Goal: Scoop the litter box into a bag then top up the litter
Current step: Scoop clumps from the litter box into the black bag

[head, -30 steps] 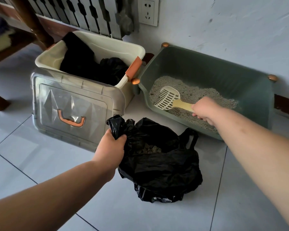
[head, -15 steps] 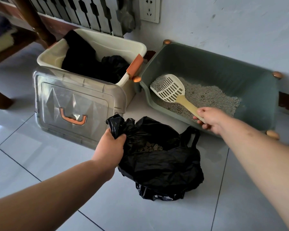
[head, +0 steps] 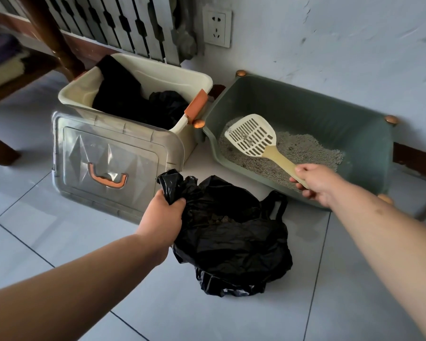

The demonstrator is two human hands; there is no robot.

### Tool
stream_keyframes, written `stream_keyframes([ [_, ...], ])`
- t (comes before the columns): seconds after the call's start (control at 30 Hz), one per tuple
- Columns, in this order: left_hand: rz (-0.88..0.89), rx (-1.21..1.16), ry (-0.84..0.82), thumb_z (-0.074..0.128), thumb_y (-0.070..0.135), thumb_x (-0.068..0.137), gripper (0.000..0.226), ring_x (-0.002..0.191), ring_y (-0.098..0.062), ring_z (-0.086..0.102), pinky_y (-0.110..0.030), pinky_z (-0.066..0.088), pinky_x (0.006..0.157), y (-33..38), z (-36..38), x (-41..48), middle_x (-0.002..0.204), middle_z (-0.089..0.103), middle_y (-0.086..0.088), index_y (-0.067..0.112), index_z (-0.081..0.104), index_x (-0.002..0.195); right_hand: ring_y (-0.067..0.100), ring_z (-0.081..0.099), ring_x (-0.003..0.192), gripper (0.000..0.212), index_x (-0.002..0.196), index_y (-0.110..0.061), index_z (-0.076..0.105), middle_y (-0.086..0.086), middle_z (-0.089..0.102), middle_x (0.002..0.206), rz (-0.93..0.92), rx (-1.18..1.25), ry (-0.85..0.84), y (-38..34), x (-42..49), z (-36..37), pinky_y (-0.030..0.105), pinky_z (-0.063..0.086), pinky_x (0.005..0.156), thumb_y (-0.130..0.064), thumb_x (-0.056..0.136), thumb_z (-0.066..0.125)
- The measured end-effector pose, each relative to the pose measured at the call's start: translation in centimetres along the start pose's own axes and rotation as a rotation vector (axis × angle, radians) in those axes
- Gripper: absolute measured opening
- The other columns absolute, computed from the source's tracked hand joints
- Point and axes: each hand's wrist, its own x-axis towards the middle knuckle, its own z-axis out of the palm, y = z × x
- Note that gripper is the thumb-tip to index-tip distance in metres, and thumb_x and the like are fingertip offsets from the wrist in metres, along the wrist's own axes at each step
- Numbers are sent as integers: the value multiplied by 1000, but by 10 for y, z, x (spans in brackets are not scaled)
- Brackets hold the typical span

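A green litter box (head: 330, 114) stands against the wall, with grey litter (head: 303, 150) spread over its floor. My right hand (head: 316, 183) grips the handle of a cream slotted scoop (head: 252, 136), whose head is lifted above the litter near the box's left end and carries a few grains. On the floor tiles in front lies a black plastic bag (head: 231, 242) with some scooped litter showing inside. My left hand (head: 161, 215) holds the bag's left rim bunched and raised.
A cream storage bin (head: 158, 77) with black bags inside stands left of the litter box. Its clear lid (head: 108, 161) with an orange handle leans against the bin's front. Wooden furniture legs (head: 0, 153) are at far left; a wall socket (head: 217, 27) is above.
The scoop has risen out of the litter and drawn back toward the box's front left. My right hand moved nearer me. My left hand kept hold of the bag.
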Motion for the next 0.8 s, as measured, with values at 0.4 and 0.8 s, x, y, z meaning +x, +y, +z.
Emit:
stream_keyframes([
  [0.4,29,10,-2,52,16,98,14,88,-20,65,-29,51,68,2,-1,-5,100,68,-8,16,57,110,10,43,58,27,123,-14,58,3,59,79,-8,-22,73,5,-26,-17,12,26,31,-16,102,41],
  [0.8,-39,-5,63,51,18,96,14,87,-24,64,-35,53,73,4,-3,2,98,66,-8,14,55,109,10,54,80,23,110,-26,65,-3,66,94,-267,-238,-260,18,-84,-41,24,43,64,-11,95,56],
])
